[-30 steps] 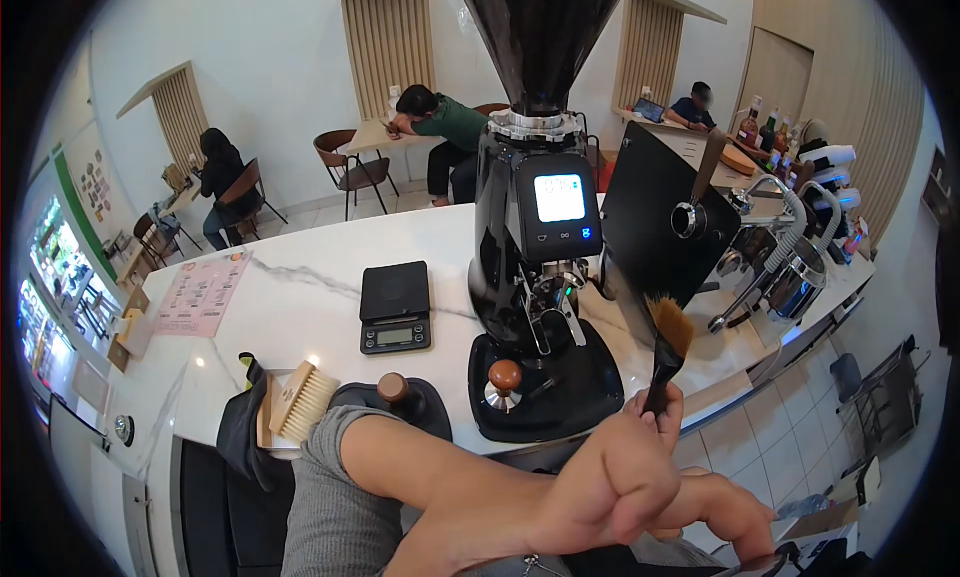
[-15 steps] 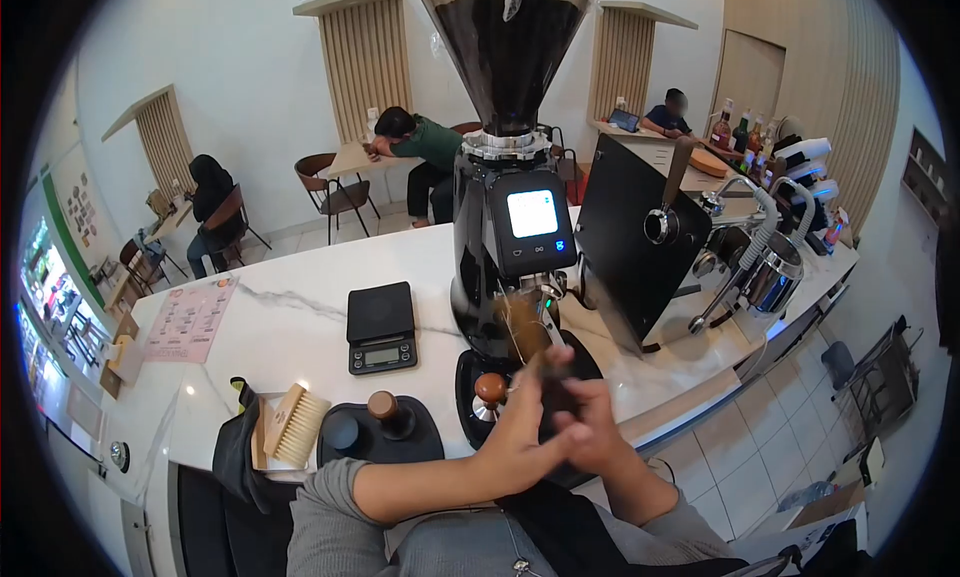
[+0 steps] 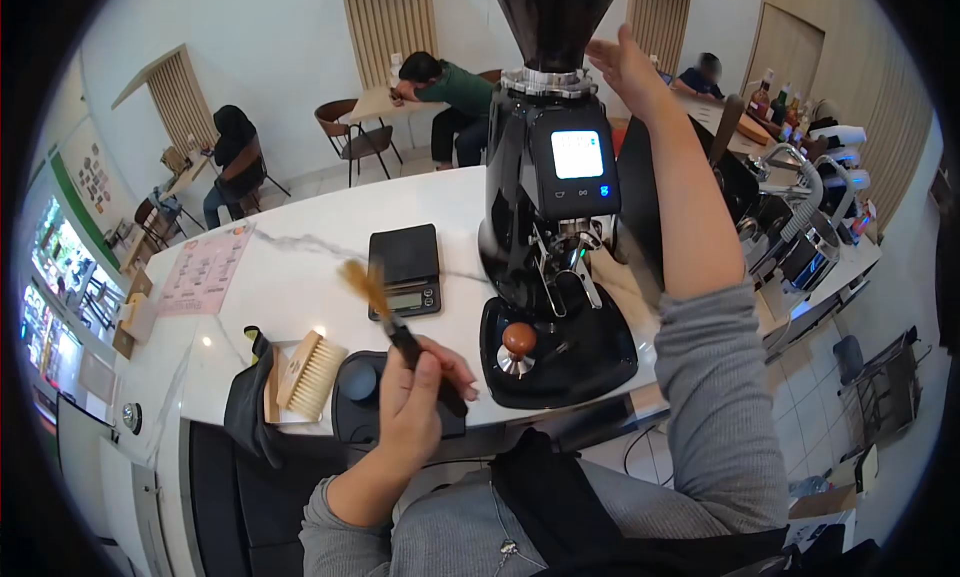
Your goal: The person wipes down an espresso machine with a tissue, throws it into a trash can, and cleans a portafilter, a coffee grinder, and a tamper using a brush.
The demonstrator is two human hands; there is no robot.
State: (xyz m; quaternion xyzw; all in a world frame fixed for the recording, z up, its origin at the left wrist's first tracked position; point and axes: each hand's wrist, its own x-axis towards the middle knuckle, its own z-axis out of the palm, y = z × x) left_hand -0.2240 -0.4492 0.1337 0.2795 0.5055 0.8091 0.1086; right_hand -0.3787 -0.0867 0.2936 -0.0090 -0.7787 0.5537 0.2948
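Observation:
My left hand [image 3: 420, 397] is closed around the dark handle of a brush [image 3: 368, 285], whose tan bristles point up and left. It is over the front of the counter, by the dark tamping mat [image 3: 355, 422]. My right hand [image 3: 625, 72] is raised beside the dark hopper [image 3: 555, 27] of the coffee grinder [image 3: 515, 187], fingers stretched out; whether it touches the hopper I cannot tell. The grinder's screen [image 3: 578, 155] is lit. On its black base tray [image 3: 590, 367] stands a tamper [image 3: 517, 345] with a wooden knob.
A black scale [image 3: 405, 257] lies on the white counter [image 3: 300, 287]. A wooden counter brush [image 3: 312, 377] rests in a box beside a dark cloth [image 3: 255, 407]. An espresso machine [image 3: 790, 217] stands at right. Several people sit at tables beyond.
My hands were together before the grinder, with the brush blurred by its spout. The left has moved left with the brush; the right has risen to the hopper. The view has shifted.

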